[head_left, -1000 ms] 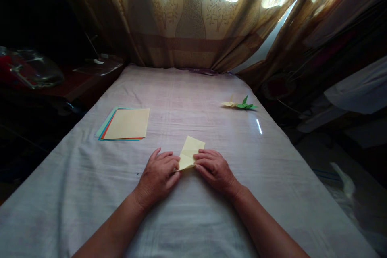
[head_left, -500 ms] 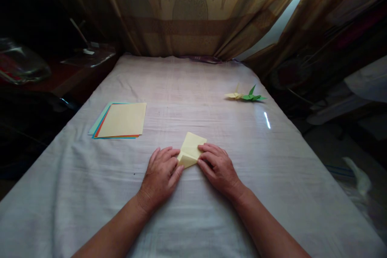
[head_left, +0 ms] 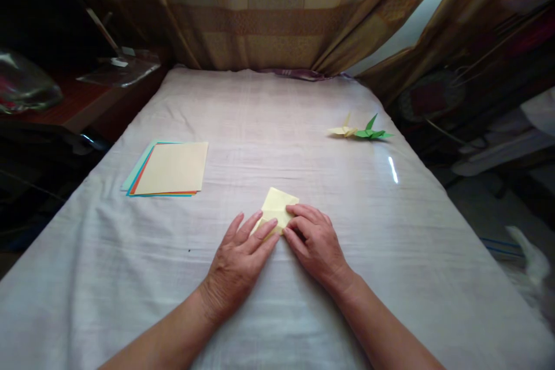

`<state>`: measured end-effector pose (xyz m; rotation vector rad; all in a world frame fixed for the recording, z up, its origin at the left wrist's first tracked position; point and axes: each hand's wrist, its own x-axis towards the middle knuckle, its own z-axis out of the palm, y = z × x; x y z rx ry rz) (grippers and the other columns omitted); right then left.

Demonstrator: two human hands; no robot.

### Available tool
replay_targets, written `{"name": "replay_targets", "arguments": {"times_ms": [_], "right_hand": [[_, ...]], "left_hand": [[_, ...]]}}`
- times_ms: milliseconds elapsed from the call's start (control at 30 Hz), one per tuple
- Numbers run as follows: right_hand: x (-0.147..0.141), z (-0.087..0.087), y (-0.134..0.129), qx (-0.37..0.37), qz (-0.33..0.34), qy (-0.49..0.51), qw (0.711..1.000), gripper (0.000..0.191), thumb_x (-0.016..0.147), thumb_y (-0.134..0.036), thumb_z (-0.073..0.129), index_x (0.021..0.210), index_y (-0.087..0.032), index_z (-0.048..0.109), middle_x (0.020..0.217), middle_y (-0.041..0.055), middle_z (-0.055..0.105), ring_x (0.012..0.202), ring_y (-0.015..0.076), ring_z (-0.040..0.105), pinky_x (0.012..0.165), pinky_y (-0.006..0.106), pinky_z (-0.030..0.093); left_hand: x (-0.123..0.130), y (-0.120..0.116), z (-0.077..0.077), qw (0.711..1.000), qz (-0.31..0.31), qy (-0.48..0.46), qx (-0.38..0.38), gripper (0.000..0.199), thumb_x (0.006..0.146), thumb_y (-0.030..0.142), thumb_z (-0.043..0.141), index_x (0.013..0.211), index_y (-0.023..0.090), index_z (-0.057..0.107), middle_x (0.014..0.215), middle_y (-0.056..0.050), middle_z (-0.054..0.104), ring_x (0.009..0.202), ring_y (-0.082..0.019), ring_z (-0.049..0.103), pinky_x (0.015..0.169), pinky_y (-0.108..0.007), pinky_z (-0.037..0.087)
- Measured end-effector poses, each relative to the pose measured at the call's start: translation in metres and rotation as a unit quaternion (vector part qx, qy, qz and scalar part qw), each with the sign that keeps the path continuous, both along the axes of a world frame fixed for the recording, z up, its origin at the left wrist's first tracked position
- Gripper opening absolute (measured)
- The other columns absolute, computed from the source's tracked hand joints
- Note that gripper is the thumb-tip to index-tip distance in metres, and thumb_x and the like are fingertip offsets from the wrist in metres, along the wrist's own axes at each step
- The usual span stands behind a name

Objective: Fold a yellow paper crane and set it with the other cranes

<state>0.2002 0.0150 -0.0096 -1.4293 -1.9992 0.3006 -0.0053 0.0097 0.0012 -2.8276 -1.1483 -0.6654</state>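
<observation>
A small folded piece of pale yellow paper (head_left: 277, 202) lies on the cloth-covered surface (head_left: 260, 156) between my hands. My left hand (head_left: 240, 257) rests over its lower left part, the fingers spread and pressing it flat. At the paper's right edge, my right hand (head_left: 314, 240) has its thumb and fingertips closed on the lower right corner. The near edge of the paper is partly hidden beneath my left fingers.
A stack of coloured square sheets (head_left: 176, 167) lies to the left. Two folded paper figures, one cream (head_left: 344, 131) and one green (head_left: 372, 133), stand at the back right. Behind hangs a patterned curtain (head_left: 269, 23). A clear plastic packet (head_left: 125, 69) lies back left.
My left hand has moved right and its fingers now lie over the lower part of the paper, where a raised flap showed before. My right hand stays at the right edge. The view has shifted slightly.
</observation>
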Motion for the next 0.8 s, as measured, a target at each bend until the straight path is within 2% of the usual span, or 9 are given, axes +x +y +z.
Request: {"name": "replay_targets", "arguments": {"times_ms": [67, 167, 233, 300, 400, 467, 800], "right_hand": [[0.000, 0.000, 0.000, 0.000, 0.001, -0.004, 1.000, 0.010, 0.089, -0.024, 0.057, 0.080, -0.023, 0.062, 0.116, 0.0082, 0.068, 0.113, 0.0257, 0.057, 0.095, 0.044, 0.043], [0.000, -0.001, 0.000, -0.001, 0.002, -0.006, 1.000, 0.010, 0.089, -0.024, 0.058, 0.080, -0.023, 0.062, 0.115, 0.0079, 0.068, 0.113, 0.0255, 0.057, 0.095, 0.044, 0.042], [0.000, -0.001, 0.000, -0.001, 0.002, -0.002, 1.000, 0.009, 0.089, -0.025, 0.058, 0.081, -0.023, 0.062, 0.115, 0.0082, 0.068, 0.113, 0.0255, 0.057, 0.095, 0.044, 0.042], [0.000, -0.002, 0.000, 0.002, 0.002, 0.001, 1.000, 0.010, 0.089, -0.025, 0.057, 0.081, -0.023, 0.062, 0.115, 0.0085, 0.068, 0.113, 0.0256, 0.058, 0.095, 0.044, 0.043], [0.000, -0.002, 0.001, 0.006, 0.002, 0.000, 1.000, 0.010, 0.089, -0.026, 0.057, 0.081, -0.023, 0.062, 0.114, 0.0086, 0.068, 0.113, 0.0256, 0.058, 0.095, 0.044, 0.043], [0.000, -0.002, 0.001, 0.007, 0.001, 0.000, 1.000, 0.010, 0.089, -0.026, 0.057, 0.081, -0.023, 0.062, 0.114, 0.0085, 0.068, 0.113, 0.0257, 0.058, 0.095, 0.044, 0.043], [0.000, -0.002, 0.000, 0.002, 0.001, -0.006, 1.000, 0.010, 0.090, -0.026, 0.057, 0.081, -0.023, 0.061, 0.114, 0.0072, 0.068, 0.112, 0.0258, 0.057, 0.095, 0.044, 0.042]], "left_hand": [[0.004, -0.005, 0.002, 1.000, -0.013, 0.006, 0.001, 0.036, 0.096, 0.016, 0.042, 0.128, 0.023, 0.059, 0.131, -0.003, 0.063, 0.134, -0.023, 0.044, 0.120, -0.045, 0.019], [0.011, -0.015, 0.003, 0.999, 0.034, -0.002, -0.011, 0.033, 0.096, 0.027, 0.048, 0.127, 0.022, 0.060, 0.132, -0.002, 0.063, 0.137, -0.023, 0.040, 0.122, -0.044, 0.002], [0.015, -0.021, 0.003, 0.998, 0.051, 0.011, -0.023, 0.038, 0.095, 0.035, 0.051, 0.129, 0.020, 0.058, 0.135, -0.005, 0.060, 0.138, -0.024, 0.039, 0.121, -0.046, -0.003], [0.017, -0.025, 0.002, 0.998, 0.033, 0.034, -0.030, 0.045, 0.095, 0.041, 0.050, 0.133, 0.017, 0.054, 0.139, -0.008, 0.056, 0.139, -0.025, 0.038, 0.122, -0.046, 0.004], [0.016, -0.026, -0.002, 0.998, 0.004, 0.047, -0.040, 0.053, 0.095, 0.045, 0.048, 0.138, 0.015, 0.048, 0.143, -0.010, 0.052, 0.138, -0.025, 0.039, 0.118, -0.043, 0.024], [0.015, -0.025, -0.005, 0.998, 0.002, 0.043, -0.050, 0.056, 0.095, 0.048, 0.046, 0.141, 0.015, 0.045, 0.144, -0.011, 0.050, 0.138, -0.025, 0.039, 0.115, -0.041, 0.030], [0.015, -0.026, -0.005, 0.997, 0.011, 0.041, -0.063, 0.059, 0.095, 0.050, 0.045, 0.142, 0.014, 0.043, 0.146, -0.010, 0.048, 0.139, -0.025, 0.039, 0.114, -0.040, 0.032]]}}
